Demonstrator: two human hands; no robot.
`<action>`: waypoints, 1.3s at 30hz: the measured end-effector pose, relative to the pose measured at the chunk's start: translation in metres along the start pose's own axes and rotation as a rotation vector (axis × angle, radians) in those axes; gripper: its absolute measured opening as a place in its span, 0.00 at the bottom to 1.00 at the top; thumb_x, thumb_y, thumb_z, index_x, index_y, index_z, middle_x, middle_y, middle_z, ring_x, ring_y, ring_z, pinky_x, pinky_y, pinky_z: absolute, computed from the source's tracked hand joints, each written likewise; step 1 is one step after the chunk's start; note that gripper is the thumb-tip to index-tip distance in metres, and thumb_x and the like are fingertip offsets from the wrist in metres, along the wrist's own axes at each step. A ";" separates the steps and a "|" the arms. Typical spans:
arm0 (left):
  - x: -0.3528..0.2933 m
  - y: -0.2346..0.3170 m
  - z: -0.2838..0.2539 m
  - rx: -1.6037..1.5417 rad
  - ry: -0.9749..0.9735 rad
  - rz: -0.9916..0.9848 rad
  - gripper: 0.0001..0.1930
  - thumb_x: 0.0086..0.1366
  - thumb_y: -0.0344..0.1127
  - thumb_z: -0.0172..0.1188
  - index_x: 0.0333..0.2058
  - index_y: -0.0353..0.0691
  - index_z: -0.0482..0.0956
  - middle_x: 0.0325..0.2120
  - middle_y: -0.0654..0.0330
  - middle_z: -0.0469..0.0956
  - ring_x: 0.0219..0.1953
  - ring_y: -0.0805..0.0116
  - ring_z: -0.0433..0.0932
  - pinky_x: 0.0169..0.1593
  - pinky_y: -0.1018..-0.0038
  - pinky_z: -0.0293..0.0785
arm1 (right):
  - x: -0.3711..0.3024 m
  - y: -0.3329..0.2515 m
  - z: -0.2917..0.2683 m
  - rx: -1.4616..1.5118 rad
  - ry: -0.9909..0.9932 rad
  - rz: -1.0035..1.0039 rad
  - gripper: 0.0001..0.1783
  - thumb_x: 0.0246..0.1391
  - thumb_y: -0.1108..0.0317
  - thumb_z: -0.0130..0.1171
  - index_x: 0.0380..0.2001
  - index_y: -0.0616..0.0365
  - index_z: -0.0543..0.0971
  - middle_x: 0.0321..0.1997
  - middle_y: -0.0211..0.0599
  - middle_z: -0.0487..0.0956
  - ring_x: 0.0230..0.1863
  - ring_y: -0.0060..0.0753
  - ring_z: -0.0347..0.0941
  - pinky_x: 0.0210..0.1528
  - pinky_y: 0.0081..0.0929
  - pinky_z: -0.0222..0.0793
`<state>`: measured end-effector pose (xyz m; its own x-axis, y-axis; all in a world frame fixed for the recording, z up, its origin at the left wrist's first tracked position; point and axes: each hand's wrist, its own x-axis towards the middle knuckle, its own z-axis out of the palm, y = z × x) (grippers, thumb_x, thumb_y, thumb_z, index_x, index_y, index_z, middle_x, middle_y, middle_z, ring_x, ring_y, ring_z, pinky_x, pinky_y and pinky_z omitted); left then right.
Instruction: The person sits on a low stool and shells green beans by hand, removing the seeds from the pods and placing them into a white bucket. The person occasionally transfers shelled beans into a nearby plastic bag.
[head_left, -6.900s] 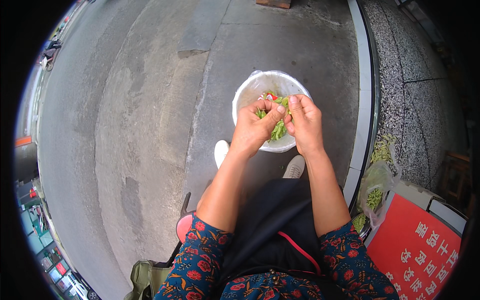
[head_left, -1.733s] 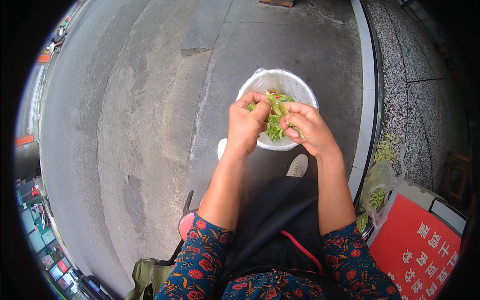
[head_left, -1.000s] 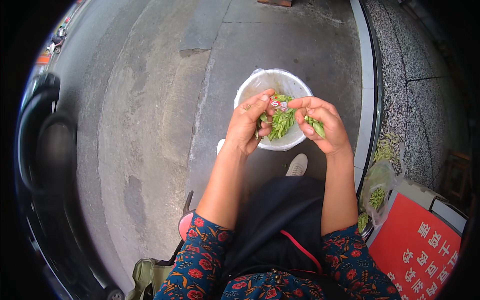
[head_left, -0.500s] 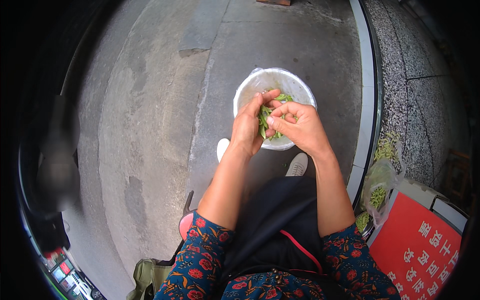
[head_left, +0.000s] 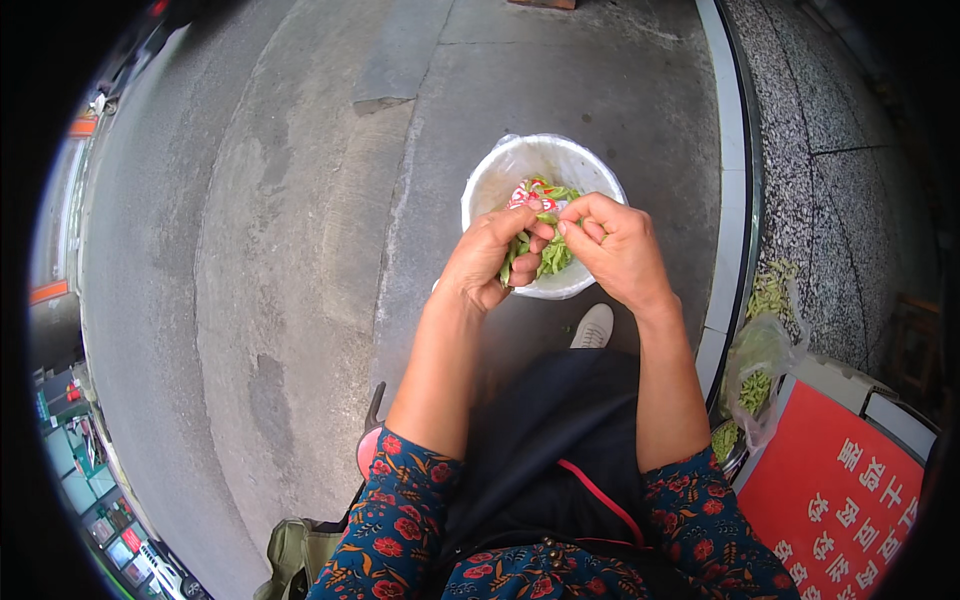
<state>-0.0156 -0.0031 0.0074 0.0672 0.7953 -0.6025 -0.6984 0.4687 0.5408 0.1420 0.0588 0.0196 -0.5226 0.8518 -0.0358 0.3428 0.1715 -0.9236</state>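
Note:
Over a white bucket lined with clear plastic, my left hand is closed around a few green bean pods. Its thumb and forefinger hold one green pod out toward the right. My right hand pinches at the tip of that same pod with thumb and forefinger, so both hands meet at it. Below them in the bucket lie loose green pods or shells and a red-and-white printed wrapper. My fingers partly hide the contents.
The bucket stands on grey concrete by my white shoe. To my right, clear plastic bags of green pods lie near a raised speckled ledge and a red sign board. An olive bag is at lower left.
My left hand has turned and its fingers have curled in, with a pod now between both hands. The wrapper in the bucket has come into sight. A dark shape at far left has gone.

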 end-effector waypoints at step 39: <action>0.009 -0.015 0.012 0.119 0.356 0.304 0.05 0.54 0.27 0.54 0.20 0.38 0.72 0.12 0.67 0.66 0.11 0.80 0.58 0.15 0.81 0.51 | -0.005 0.006 0.024 -0.501 0.122 -0.327 0.06 0.48 0.74 0.57 0.25 0.59 0.70 0.25 0.44 0.73 0.25 0.51 0.72 0.25 0.39 0.68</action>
<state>0.0043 0.0021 0.0009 -0.3899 0.7321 -0.5586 -0.5611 0.2921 0.7745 0.1272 0.0437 0.0053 -0.5794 0.7614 0.2908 0.5209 0.6204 -0.5863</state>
